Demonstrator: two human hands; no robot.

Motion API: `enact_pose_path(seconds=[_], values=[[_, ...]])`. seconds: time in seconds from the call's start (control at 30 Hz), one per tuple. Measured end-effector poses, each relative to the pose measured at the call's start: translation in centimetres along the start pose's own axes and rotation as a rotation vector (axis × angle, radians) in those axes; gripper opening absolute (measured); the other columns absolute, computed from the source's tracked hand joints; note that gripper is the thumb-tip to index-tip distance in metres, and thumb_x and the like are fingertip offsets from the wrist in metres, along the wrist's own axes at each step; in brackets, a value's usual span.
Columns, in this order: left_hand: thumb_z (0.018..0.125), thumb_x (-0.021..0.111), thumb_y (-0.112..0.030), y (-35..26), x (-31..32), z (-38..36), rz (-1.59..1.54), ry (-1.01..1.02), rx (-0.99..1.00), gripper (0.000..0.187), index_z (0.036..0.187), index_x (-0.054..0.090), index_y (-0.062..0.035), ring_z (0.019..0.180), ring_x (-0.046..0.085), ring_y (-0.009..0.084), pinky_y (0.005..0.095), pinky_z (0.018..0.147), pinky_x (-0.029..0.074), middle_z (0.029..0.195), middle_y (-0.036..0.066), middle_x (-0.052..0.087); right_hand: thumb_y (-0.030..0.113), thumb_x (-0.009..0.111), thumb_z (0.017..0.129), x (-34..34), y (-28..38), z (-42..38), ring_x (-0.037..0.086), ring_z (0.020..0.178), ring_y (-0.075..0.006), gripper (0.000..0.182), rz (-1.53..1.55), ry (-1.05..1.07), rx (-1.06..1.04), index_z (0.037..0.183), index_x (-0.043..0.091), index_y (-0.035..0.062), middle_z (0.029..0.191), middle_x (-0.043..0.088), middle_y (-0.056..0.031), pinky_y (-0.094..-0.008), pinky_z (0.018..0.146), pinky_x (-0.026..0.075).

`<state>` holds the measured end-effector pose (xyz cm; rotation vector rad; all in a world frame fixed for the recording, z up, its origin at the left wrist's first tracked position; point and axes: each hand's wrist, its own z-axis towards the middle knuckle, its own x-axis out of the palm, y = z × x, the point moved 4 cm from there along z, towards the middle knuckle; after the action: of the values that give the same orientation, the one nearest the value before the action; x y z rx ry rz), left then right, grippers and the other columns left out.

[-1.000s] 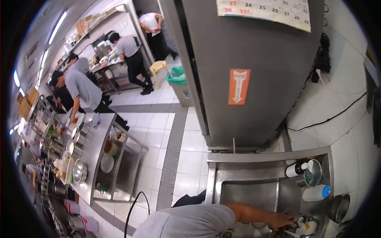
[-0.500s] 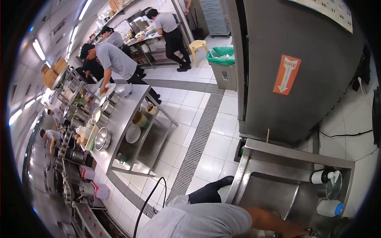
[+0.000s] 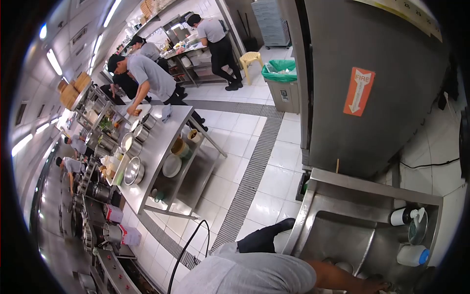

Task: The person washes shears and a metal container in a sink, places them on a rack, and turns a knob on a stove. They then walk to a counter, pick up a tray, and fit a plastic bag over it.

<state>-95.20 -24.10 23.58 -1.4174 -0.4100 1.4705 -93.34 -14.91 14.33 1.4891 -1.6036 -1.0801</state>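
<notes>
At the bottom edge, my left arm reaches in a grey sleeve over a steel sink (image 3: 330, 235). My left hand (image 3: 376, 285) is low in the sink, dark and partly cut off, beside small shiny metal items; its grip is unclear. Round metal pieces (image 3: 344, 266) show just beyond my forearm. Along the sink's right side are a dark pump bottle with a white label (image 3: 400, 216), a clear round lid or bowl (image 3: 418, 228) and a white container with a blue cap (image 3: 412, 256). My right hand is out of view.
A grey cabinet (image 3: 374, 132) with a fire extinguisher sign stands behind the sink. Left are a steel table (image 3: 164, 139) with bowls and pots, and a person (image 3: 147, 73) leaning over it. A green-lined bin (image 3: 284, 90), yellow stool (image 3: 251, 60) and other people are farther back.
The view has shifted slightly, so most of the room appears farther right. Round metal pieces now show past my left forearm. The person at the steel table has moved their hands a little.
</notes>
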Motion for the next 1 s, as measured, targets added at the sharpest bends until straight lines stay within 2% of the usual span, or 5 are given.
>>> enact_pose_path(seconds=[0.13,0.27,0.5,0.67,1.0], values=[[0.042,0.078,-0.019,2.0,-0.9,-0.2,-0.923,-0.043,-0.198,0.103,0.13,0.026,-0.0102,0.122,0.028,0.0329,0.0379,0.099,0.027,0.131,0.018,0.029,0.016,0.053,0.076,-1.2,0.5,-0.8,0.058,0.087,-0.0298,0.034,0.038,-0.039,-0.062,0.106,0.053,-0.001,0.092,0.06,-0.019,-0.0397,0.078,0.044],[0.044,0.081,-0.027,0.0,0.0,-1.0,-0.502,-0.39,-0.299,0.101,0.128,0.03,-0.006,0.115,0.037,0.0344,0.0408,0.098,0.03,0.122,0.018,0.039,0.013,0.052,0.075,-1.9,2.1,-3.2,0.058,0.088,-0.0309,0.033,0.017,-0.236,-0.286,0.106,0.053,-0.0005,0.091,0.06,-0.0196,-0.0405,0.081,0.044],[0.062,0.066,-0.005,4.0,6.6,0.2,-1.386,-0.469,-0.798,0.078,0.127,0.023,-0.003,0.092,0.052,0.0235,0.0328,0.078,0.045,0.107,0.013,0.047,0.003,0.052,0.069,-0.6,9.0,-9.4,0.056,0.084,-0.0449,0.039,-1.226,-0.777,-0.461,0.106,0.057,0.0126,0.111,0.05,-0.0287,-0.0435,0.076,0.049],[0.077,0.054,-0.009,4.3,9.9,-0.8,-1.939,-0.388,-0.801,0.026,0.102,0.047,-0.0046,0.075,0.057,0.0221,0.0344,0.063,0.049,0.087,0.008,0.056,0.002,0.053,0.067,-0.8,10.0,-11.0,0.06,0.078,-0.04,0.045,-1.358,-0.823,-0.32,0.109,0.056,0.016,0.129,0.031,-0.0303,-0.0385,0.057,0.052],[0.068,0.065,-0.002,1.9,2.6,-1.1,-1.007,-0.273,-0.345,0.071,0.129,0.029,-0.0049,0.105,0.048,0.0231,0.0311,0.092,0.037,0.116,0.011,0.047,-0.006,0.041,0.071,-3.2,3.0,-7.3,0.061,0.06,-0.0244,0.047,-0.227,-0.728,-0.096,0.115,0.049,0.0095,0.096,0.057,-0.0128,-0.0321,0.038,0.051]])
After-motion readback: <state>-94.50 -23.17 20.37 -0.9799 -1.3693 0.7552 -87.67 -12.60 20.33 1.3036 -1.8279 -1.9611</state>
